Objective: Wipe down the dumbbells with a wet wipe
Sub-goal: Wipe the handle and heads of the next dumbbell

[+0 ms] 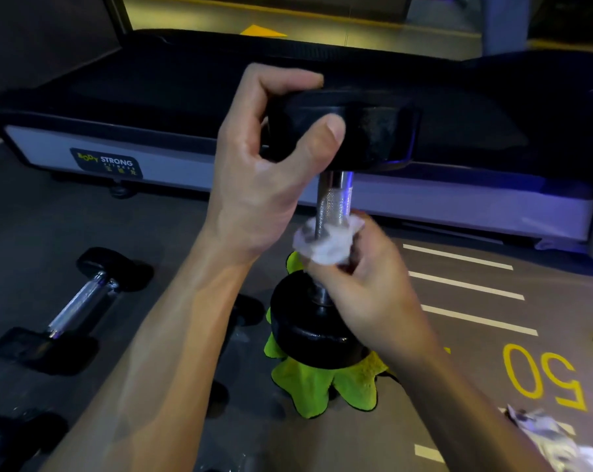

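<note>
Dumbbell (332,206): upright on end, centre of view, in front of the treadmill (424,206). Black heads, knurled chrome handle. Lower head seated on the green cloth (319,390); upper head level with the treadmill deck.

Left hand (264,172): clenched on the dumbbell's upper head, thumb across the near face, fingers curled over the top edge.

Right hand (366,284): grasping the wipe (325,243), fingers wrapped with it round the lower part of the dumbbell handle, just above the lower head. Blurred; exact finger placement cannot be told.

Wipe: white, bunched, encircling the handle, pressed against the chrome.

Green cloth: bright lime, crumpled on the floor under the dumbbell, folds spreading out toward the viewer.

Second dumbbell (73,308): lying on its side on the floor, left of the upright dumbbell, well apart. Same black heads, chrome handle.

Third dumbbell (12,441): lower left corner, further left of the upright dumbbell, partly cut off by the edge.

Treadmill: behind the dumbbell, dark belt, pale side rail bearing a "BODY STRONG" badge (107,163).

Floor markings: white stripes (465,284) right of the dumbbell; yellow "50" (544,379) beyond them, nearer the viewer.

Wrapper (554,437): crumpled, whitish, on the floor at lower right, well apart from the dumbbell. Contents not legible.
</note>
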Demonstrator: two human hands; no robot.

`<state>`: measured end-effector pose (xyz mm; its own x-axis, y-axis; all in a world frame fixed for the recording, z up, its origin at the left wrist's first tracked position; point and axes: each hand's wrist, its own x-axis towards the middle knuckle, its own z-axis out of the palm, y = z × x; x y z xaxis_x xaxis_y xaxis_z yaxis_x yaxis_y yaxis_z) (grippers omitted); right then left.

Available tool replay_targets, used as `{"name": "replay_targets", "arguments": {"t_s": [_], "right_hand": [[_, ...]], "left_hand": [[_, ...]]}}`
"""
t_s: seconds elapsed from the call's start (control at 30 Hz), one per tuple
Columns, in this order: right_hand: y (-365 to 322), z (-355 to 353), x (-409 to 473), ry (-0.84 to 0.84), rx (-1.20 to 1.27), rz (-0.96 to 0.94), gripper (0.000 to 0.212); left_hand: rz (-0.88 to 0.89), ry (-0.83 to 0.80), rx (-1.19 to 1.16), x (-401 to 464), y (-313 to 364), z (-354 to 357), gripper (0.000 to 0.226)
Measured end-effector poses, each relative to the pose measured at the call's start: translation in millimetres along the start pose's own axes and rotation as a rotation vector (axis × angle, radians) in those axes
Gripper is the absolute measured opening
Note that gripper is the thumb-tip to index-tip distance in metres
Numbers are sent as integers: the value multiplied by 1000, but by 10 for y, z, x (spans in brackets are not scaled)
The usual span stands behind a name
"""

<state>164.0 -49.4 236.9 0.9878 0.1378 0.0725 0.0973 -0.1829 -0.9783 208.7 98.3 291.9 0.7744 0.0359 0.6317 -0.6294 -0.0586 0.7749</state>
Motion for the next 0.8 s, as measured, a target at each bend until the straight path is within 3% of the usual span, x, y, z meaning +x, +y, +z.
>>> {"name": "replay_targets", "arguments": {"t_s": [0.1, 0.27, 0.37, 0.57, 0.67, 0.8], "right_hand": [[-16, -57, -52, -137, -64, 104, 25], [-188, -231, -134, -294, 743, 268, 65], [-264, -246, -216, -271, 1067, 292, 67], [-420, 83, -249, -69, 810, 393, 42], [-424, 266, -325, 88, 461, 451, 68], [-381, 301, -414, 269, 436, 272, 61]], "left_hand": [[5, 1, -18, -21, 9, 2, 33], [3, 5, -25, -27, -12, 34, 35], [2, 19, -18, -11, -32, 41, 35], [16, 46, -7, -11, -45, 37, 34], [18, 29, -8, -8, -34, 42, 35], [14, 16, -20, -9, -25, 55, 35]]}}
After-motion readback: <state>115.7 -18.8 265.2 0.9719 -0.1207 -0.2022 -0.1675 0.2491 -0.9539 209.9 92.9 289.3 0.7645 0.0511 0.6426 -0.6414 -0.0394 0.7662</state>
